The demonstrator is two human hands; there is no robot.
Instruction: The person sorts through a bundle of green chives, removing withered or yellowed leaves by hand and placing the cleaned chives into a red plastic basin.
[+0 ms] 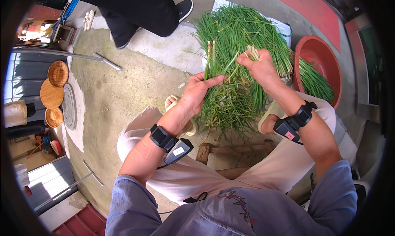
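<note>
My left hand (202, 89) is closed around a few green stalks, likely garlic chives, their pale root ends pointing up. A small bunch of the same greens is gripped in my right hand (260, 66), white ends at the top and leaves hanging below. A thin pale strand spans the gap between the hands. Beyond them a large heap of the greens (237, 27) lies on a white plastic sack (282, 27). Under my hands, between my feet, is a tangled pile of loose leaves and trimmings (230, 109).
A reddish-brown plastic basin (334, 63) holding more greens (316, 81) stands right of the heap. A low wooden stool (203, 154) is beneath me. Another person's dark-trousered leg (139, 10) and shoe (185, 10) are at the top. Woven trays (51, 94) lie far left.
</note>
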